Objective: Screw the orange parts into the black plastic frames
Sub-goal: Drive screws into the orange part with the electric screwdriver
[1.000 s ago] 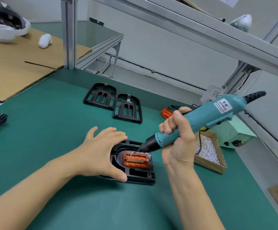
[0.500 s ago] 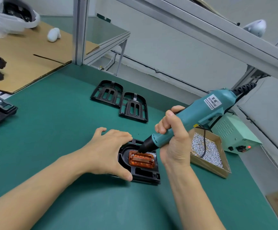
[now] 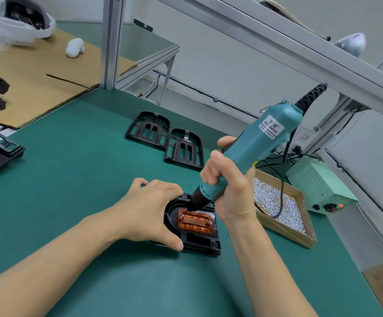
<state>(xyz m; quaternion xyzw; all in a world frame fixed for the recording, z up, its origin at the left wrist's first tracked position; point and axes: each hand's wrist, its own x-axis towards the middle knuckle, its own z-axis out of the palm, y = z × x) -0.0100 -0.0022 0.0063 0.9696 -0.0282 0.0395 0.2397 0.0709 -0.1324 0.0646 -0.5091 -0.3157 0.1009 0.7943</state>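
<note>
- Black plastic frame (image 3: 199, 244) on the green bench (image 3: 71, 179), near centre; its left and far edges are hidden under the left hand (image 3: 150, 213), its right edge behind the right hand (image 3: 229, 191).
- Orange part (image 3: 195, 221): translucent, ribbed, a rounded rectangle seated in the frame's recess. A screw head shows at its right corner; the other corners are hard to make out.
- Left hand lies flat-ish over the frame, fingers (image 3: 163, 187) spread and barely bent, thumb pressing the near edge; it steadies, not wraps.
- Right hand grips the teal electric screwdriver (image 3: 254, 147) with fingers curled round the barrel. The tool is tilted, its black nose down at the orange part's far-left corner; the bit tip is too small to see clearly.
- Screwdriver's black cord runs off behind the aluminium rail; its end is not traceable.
- Two empty black frames (image 3: 165, 138) lie side by side, slotted and matte, further back on the bench.
- Cardboard tray of small silver screws (image 3: 277, 207) just right of the right hand, partly hidden by it.
- Pale green power supply box (image 3: 318, 186) with a red light, beyond the tray.
- Left edge: stacked black parts and an orange glow, cut off by the picture edge.
</note>
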